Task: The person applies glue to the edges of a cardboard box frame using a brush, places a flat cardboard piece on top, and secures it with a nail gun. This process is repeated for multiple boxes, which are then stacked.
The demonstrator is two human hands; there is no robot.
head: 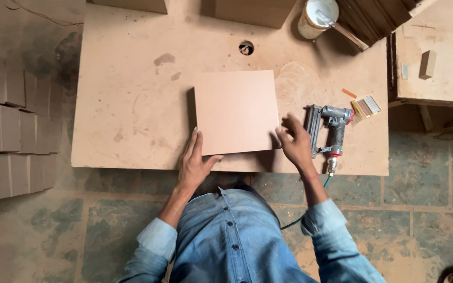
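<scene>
A square brown fibreboard box (pixel 236 111) stands on the low board table (pixel 132 105), seen from above. My left hand (pixel 195 162) lies flat against its near left corner, thumb along the front edge. At the near right corner my right hand (pixel 293 141) touches the box with its fingers spread. Neither hand grips anything. A grey pneumatic nail gun (pixel 329 131) lies just right of my right hand, its hose running down off the table edge.
A white tub of glue with a stick (pixel 316 17) stands at the table's back right. A small box of nail strips (pixel 366 106) lies past the nail gun. Cut board pieces (pixel 11 120) are stacked on the floor at left. A second bench (pixel 436 52) stands at right.
</scene>
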